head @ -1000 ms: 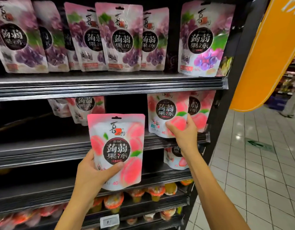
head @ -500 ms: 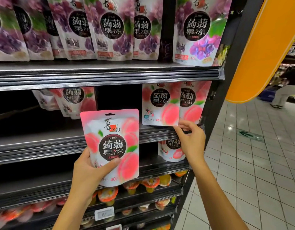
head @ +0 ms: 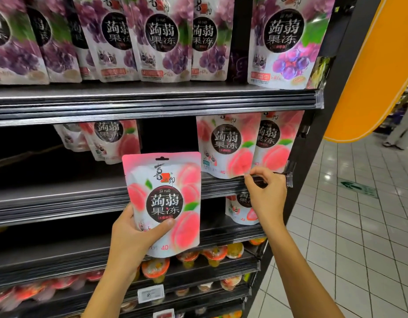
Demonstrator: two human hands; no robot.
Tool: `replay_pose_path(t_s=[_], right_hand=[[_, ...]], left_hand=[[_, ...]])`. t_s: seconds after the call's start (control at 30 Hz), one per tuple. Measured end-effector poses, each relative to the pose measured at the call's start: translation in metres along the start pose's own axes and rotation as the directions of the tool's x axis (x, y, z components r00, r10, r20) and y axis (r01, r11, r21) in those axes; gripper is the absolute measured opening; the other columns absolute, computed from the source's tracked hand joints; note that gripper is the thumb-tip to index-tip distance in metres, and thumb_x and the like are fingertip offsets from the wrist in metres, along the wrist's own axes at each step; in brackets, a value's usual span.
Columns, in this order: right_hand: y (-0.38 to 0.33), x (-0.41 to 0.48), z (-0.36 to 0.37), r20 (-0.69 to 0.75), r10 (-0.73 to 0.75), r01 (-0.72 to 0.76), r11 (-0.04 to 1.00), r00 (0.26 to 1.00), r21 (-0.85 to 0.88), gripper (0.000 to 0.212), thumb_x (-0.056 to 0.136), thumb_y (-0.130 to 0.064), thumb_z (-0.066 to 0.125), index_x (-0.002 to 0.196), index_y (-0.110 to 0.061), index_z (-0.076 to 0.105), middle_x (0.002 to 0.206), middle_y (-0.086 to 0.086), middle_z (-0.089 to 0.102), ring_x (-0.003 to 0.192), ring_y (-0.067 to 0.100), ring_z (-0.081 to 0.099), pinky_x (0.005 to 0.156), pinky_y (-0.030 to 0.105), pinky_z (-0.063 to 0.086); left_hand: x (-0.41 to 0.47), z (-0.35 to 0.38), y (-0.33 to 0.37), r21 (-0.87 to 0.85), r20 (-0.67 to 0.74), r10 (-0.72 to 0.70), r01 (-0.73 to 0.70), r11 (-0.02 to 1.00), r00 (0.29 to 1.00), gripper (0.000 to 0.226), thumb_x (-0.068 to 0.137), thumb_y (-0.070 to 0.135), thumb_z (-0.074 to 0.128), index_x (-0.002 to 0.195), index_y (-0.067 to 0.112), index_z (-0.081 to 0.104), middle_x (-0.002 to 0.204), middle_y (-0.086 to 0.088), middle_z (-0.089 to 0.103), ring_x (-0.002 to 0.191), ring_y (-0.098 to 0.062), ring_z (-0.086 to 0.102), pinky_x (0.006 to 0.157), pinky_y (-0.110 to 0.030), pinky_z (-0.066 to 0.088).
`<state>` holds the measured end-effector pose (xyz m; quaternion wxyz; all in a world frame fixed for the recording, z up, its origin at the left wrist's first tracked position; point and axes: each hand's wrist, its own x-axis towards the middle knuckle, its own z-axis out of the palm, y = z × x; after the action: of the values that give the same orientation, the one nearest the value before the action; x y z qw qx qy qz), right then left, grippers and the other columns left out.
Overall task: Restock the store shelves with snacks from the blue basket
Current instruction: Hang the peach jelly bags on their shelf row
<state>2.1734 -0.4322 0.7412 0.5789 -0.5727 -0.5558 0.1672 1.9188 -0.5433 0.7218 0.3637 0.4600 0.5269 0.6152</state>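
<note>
My left hand [head: 132,239] grips a pink peach jelly pouch [head: 164,203] by its lower left corner and holds it upright in front of the middle shelf [head: 60,198]. My right hand [head: 266,193] is at that shelf's front rail on the right, with fingers curled and thumb near the forefinger, holding nothing. It sits just below two peach pouches [head: 228,145] standing on the shelf. Further left on the same shelf stand more peach pouches [head: 115,141], with a dark gap between the two groups. The blue basket is out of view.
Purple grape pouches [head: 161,37] fill the top shelf. One pouch [head: 240,210] stands on the shelf below my right hand. Fruit jelly cups [head: 214,253] line the lower shelves. An orange pillar [head: 372,72] and tiled aisle floor [head: 358,226] lie right, with a person's legs [head: 402,131] far off.
My right hand let go of the peach pouch on the shelf and dropped to the shelf's front rail. The view tilted down slightly; my left hand keeps holding its pouch.
</note>
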Motion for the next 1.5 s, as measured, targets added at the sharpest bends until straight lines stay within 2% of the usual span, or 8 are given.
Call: replay_pose_path(t_s=[0.27, 0.53, 0.73, 0.9, 1.23, 1.33, 1.4, 1.5], right_hand=[[0.0, 0.007, -0.001, -0.03, 0.111, -0.113, 0.99, 0.993, -0.089, 0.009, 0.083, -0.035, 0.072, 0.077, -0.041, 0.068, 0.102, -0.009, 0.049, 0.101, 0.005, 0.03, 0.085, 0.026, 0.03], [-0.002, 0.012, -0.003, -0.077, 0.182, -0.191, 0.975, 0.98, -0.118, 0.013, 0.083, -0.032, 0.068, 0.071, -0.036, 0.071, 0.11, 0.0, 0.056, 0.114, 0.022, 0.05, 0.083, 0.037, 0.047], [-0.002, 0.013, -0.008, -0.115, 0.249, -0.259, 0.962, 0.962, -0.083, 0.013, 0.079, -0.032, 0.065, 0.071, -0.029, 0.074, 0.099, -0.001, 0.067, 0.077, 0.0, 0.051, 0.057, 0.021, 0.033], [0.003, 0.015, -0.012, -0.125, 0.26, -0.272, 0.958, 0.957, -0.091, 0.012, 0.081, -0.035, 0.065, 0.082, -0.031, 0.077, 0.098, -0.001, 0.067, 0.079, 0.012, 0.054, 0.057, 0.024, 0.034], [-0.007, 0.003, -0.021, -0.117, 0.18, -0.176, 0.984, 0.977, 0.04, 0.011, 0.087, -0.028, 0.068, 0.096, -0.029, 0.073, 0.066, -0.003, 0.056, 0.06, 0.008, 0.053, 0.06, 0.025, 0.044], [-0.028, -0.015, -0.023, 0.134, 0.066, -0.099, 0.961, 0.989, 0.259, 0.01, 0.083, -0.042, 0.069, 0.089, -0.036, 0.073, 0.081, -0.01, 0.069, 0.072, -0.001, 0.062, 0.062, 0.009, 0.046], [-0.043, -0.026, -0.018, 0.458, 0.023, -0.189, 0.928, 0.889, 0.32, 0.023, 0.08, -0.054, 0.067, 0.098, -0.039, 0.072, 0.095, -0.015, 0.074, 0.085, -0.004, 0.067, 0.067, 0.011, 0.051], [-0.054, -0.031, -0.006, 0.52, -0.042, -0.219, 0.876, 0.853, 0.43, 0.015, 0.089, -0.025, 0.072, 0.104, -0.024, 0.073, 0.1, -0.002, 0.077, 0.097, 0.014, 0.072, 0.084, 0.03, 0.059]], left_hand=[[0.0, -0.004, 0.001, 0.01, 0.006, 0.002, -0.002, 1.0, 1.0, 0.053, 0.049, 0.028, 0.091, 0.095, 0.036, 0.068, 0.096, 0.001, 0.077, 0.084, -0.017, 0.075, 0.062, -0.025, 0.06], [-0.006, -0.003, 0.003, -0.022, 0.028, 0.002, -0.001, 1.0, 1.0, 0.056, 0.047, 0.028, 0.092, 0.097, 0.032, 0.068, 0.096, 0.0, 0.077, 0.084, -0.019, 0.075, 0.061, -0.024, 0.059], [-0.008, -0.006, 0.005, -0.027, 0.019, 0.003, -0.003, 1.0, 1.0, 0.053, 0.048, 0.026, 0.091, 0.094, 0.035, 0.069, 0.095, 0.0, 0.077, 0.084, -0.019, 0.075, 0.062, -0.026, 0.06], [-0.007, -0.002, 0.004, -0.015, 0.035, 0.007, -0.007, 1.0, 0.999, 0.054, 0.048, 0.028, 0.092, 0.095, 0.039, 0.068, 0.097, 0.002, 0.077, 0.084, -0.017, 0.075, 0.062, -0.026, 0.06], [0.01, 0.024, 0.02, -0.028, 0.079, -0.026, 0.028, 0.999, 0.997, 0.051, 0.051, 0.033, 0.092, 0.095, 0.042, 0.069, 0.099, 0.004, 0.077, 0.087, -0.016, 0.075, 0.067, -0.028, 0.06], [0.017, 0.038, 0.028, -0.081, 0.103, -0.031, 0.04, 0.996, 0.994, 0.052, 0.052, 0.033, 0.092, 0.098, 0.037, 0.069, 0.1, 0.002, 0.077, 0.089, -0.018, 0.075, 0.07, -0.031, 0.061], [0.022, 0.049, 0.035, -0.113, 0.123, -0.014, 0.028, 0.993, 0.992, 0.054, 0.054, 0.031, 0.091, 0.102, 0.029, 0.068, 0.1, 0.0, 0.077, 0.09, -0.02, 0.074, 0.071, -0.03, 0.06], [0.033, 0.064, 0.047, -0.124, 0.097, 0.01, 0.003, 0.992, 0.995, 0.06, 0.058, 0.033, 0.087, 0.111, 0.017, 0.062, 0.101, -0.003, 0.076, 0.089, -0.019, 0.074, 0.065, -0.022, 0.057]])
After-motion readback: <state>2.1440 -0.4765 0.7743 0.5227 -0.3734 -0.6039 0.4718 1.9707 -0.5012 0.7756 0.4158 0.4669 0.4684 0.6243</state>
